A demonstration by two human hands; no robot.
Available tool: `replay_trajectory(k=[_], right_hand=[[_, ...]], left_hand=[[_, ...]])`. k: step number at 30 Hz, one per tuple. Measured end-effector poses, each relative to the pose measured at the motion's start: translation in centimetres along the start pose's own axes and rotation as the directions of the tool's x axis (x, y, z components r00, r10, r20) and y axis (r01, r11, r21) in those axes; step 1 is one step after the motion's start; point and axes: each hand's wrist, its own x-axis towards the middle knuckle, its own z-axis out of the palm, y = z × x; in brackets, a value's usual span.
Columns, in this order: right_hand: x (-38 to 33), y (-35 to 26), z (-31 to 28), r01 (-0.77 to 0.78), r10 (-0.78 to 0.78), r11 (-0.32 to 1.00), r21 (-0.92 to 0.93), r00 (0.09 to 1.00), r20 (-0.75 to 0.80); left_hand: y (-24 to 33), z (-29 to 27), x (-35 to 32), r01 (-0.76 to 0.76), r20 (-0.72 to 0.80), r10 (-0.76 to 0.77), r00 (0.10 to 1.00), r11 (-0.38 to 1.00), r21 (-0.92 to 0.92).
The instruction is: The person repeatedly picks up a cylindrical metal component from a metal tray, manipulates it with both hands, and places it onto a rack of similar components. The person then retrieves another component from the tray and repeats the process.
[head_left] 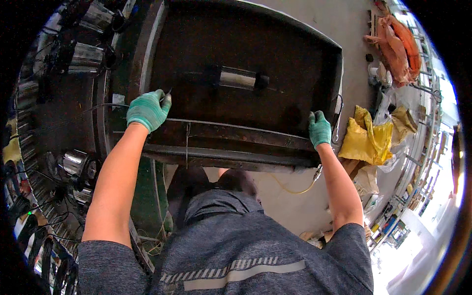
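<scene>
My left hand point(147, 111), in a green knitted glove, is closed at the left side of a dark tray-like bench point(196, 129). A thin dark cable point(105, 104) runs in from the left to this hand, and a dark tip pokes out between thumb and forefinger. Lying in the tray is a shiny metal cylinder with black ends point(237, 77), a thin lead trailing from its right end. My right hand point(320, 129), gloved alike, rests at the tray's near right corner with its fingers pointing forward and slightly apart. Neither hand touches the cylinder.
Similar metal cylinders point(86, 57) with black ends stand at the left, with more point(74, 162) lower down among black cables. Right of the tray lie a yellow sack point(366, 137) and an orange-pink bundle point(396, 49). A yellow hose point(295, 191) hangs below the tray's near edge.
</scene>
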Motion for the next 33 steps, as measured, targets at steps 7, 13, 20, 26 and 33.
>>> replay_trajectory(k=[7, 13, 20, 26, 33], right_hand=[[3.4, -13.1, 1.1, 0.171, -0.170, 0.985, -0.006, 0.982, 0.087], [6.1, -20.7, 2.9, 0.174, -0.110, 0.960, -0.220, 0.955, 0.277], [7.3, -23.6, 4.2, 0.039, 0.058, 0.957, -0.288, 0.946, 0.319], [7.5, -23.4, 4.2, 0.049, 0.048, 0.950, -0.307, 0.953, 0.299], [2.2, -24.0, -4.7, 0.233, -0.210, 0.892, -0.387, 0.972, 0.101]], left_hand=[[-0.5, 0.3, 0.1, -0.004, -0.021, 0.004, 1.000, 1.000, -0.005], [-0.4, -0.4, -0.2, -0.023, -0.018, 0.023, 1.000, 1.000, -0.014], [-0.3, -1.3, -0.4, 0.029, 0.085, -0.026, 0.996, 0.999, -0.041], [-0.5, -2.1, -1.0, 0.028, 0.052, -0.023, 0.998, 0.995, -0.099], [-1.9, 0.2, -0.8, -0.087, -0.237, 0.024, 0.971, 0.962, -0.258]])
